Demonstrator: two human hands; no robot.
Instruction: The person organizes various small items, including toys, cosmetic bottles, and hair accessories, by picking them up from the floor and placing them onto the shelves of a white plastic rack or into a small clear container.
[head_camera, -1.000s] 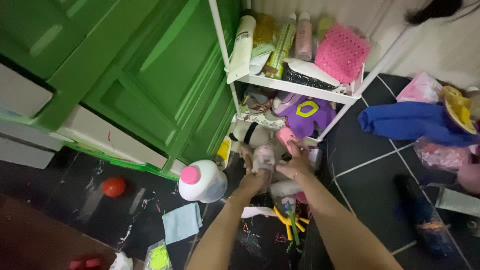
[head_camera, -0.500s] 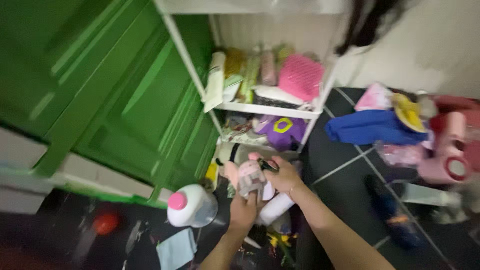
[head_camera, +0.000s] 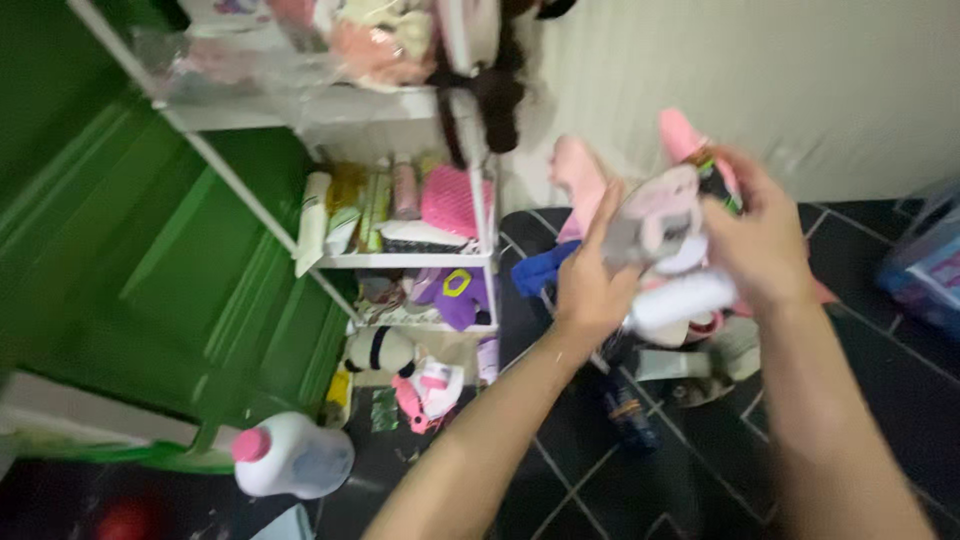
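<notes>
Gripping from both sides, the left hand (head_camera: 590, 285) and the right hand (head_camera: 762, 245) hold one bundle of soft things (head_camera: 665, 235) up in front of the pale wall (head_camera: 800, 80): a pink-and-grey plush piece on top and a white roll beneath it, each hand closed on its side of the lot. Motion blur smears the bundle, so it may hold a third item; I cannot tell.

One white rack (head_camera: 400, 260) stands at the left with three tiers in sight, its top tier cut off by the frame edge. On the middle tier I count about four upright bottles and one pink textured pad (head_camera: 450, 200). One white jug with a pink cap (head_camera: 290, 458) sits on the dark tiled floor (head_camera: 880, 400) beside the green door (head_camera: 150, 270). Bare tiles lie lower right, near the right forearm.
</notes>
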